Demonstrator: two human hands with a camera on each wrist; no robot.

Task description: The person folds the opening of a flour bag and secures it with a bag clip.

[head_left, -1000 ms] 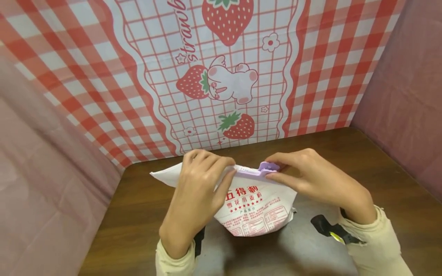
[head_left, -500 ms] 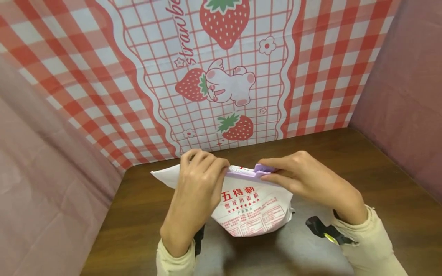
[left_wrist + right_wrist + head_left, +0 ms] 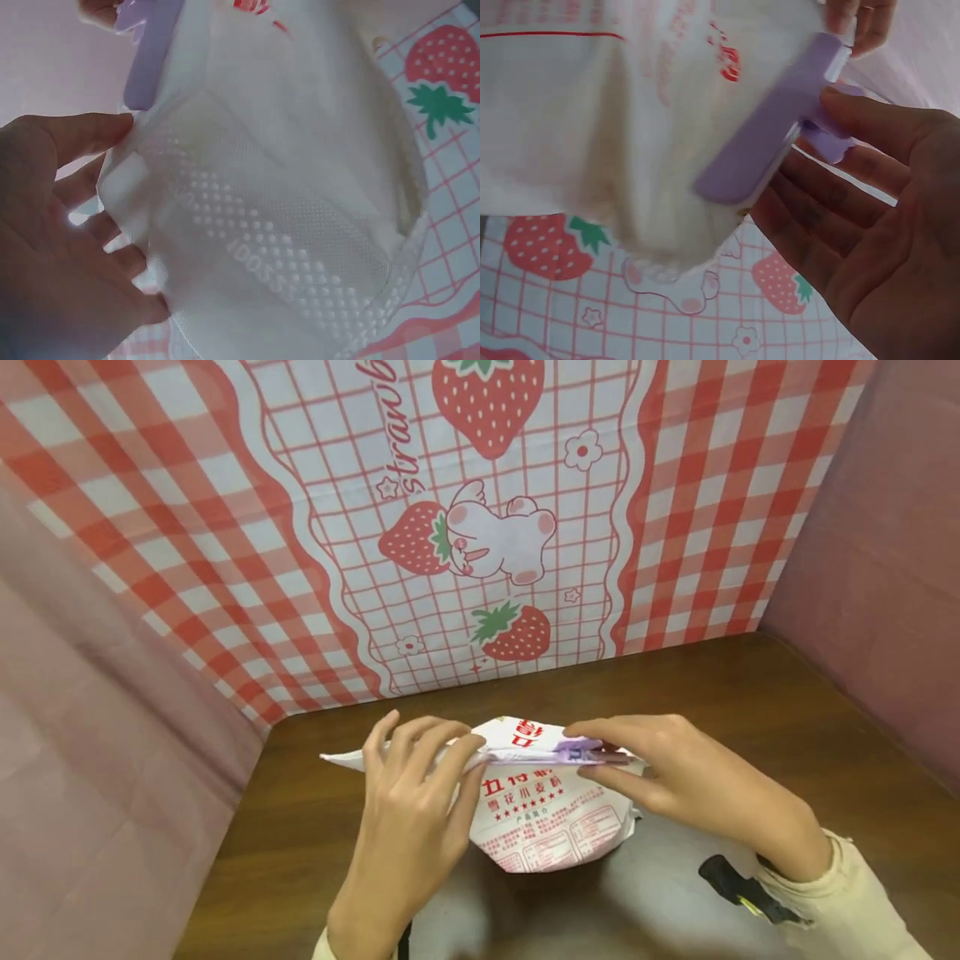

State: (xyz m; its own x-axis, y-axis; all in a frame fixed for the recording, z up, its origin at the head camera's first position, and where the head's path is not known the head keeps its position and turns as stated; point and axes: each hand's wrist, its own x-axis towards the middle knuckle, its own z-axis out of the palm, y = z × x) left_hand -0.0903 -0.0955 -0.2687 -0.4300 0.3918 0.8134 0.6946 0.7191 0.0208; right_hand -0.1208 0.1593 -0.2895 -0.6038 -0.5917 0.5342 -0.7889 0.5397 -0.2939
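Note:
A white flour bag (image 3: 551, 837) with red print stands in front of me, its top edge running level between my hands. Along that edge sits a purple bag clip (image 3: 573, 752); the right wrist view shows its long bar (image 3: 769, 127) lying flat across the white bag. With thumb and fingers my right hand (image 3: 693, 772) pinches the clip's handle. My left hand (image 3: 412, 802) holds the bag's top edge on the left, its thumb close to the clip's end (image 3: 142, 94) in the left wrist view. A pointed white corner of the bag sticks out past the left fingers.
The bag rests over a grey patch (image 3: 660, 893) on a brown wooden table (image 3: 277, 827). Behind it hangs a red checked strawberry cloth (image 3: 502, 535). Pink cloth (image 3: 862, 552) closes off both sides.
The bag's top has tipped toward me, so red print behind the clip now shows. The left fingers have spread and lowered slightly; the right hand keeps its pinch on the bag clip.

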